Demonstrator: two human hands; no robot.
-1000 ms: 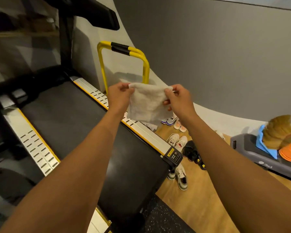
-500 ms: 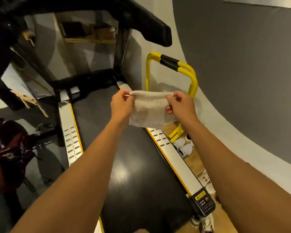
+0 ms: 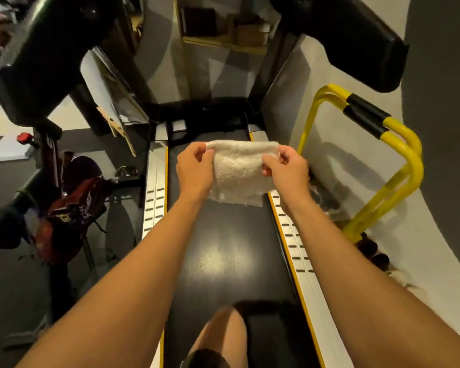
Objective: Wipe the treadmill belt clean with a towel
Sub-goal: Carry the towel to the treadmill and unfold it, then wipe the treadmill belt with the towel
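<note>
A small white towel [image 3: 238, 173] hangs folded in the air above the far half of the black treadmill belt [image 3: 223, 256]. My left hand [image 3: 194, 171] pinches its upper left edge. My right hand [image 3: 286, 172] pinches its upper right edge. The towel's lower edge hangs free and does not touch the belt. A bright glare patch lies on the belt below my forearms. My bare leg shows over the belt at the bottom of the view.
Silver slotted side rails [image 3: 154, 205] run along both sides of the belt. A yellow and black tube frame [image 3: 393, 160] stands to the right by the wall, with shoes under it. A red exercise bike [image 3: 67, 208] stands to the left. Black treadmill handrails [image 3: 356, 35] reach overhead.
The view has swung left, so the treadmill now runs straight ahead. Both hands still hold the towel and now hang over the middle of the belt.
</note>
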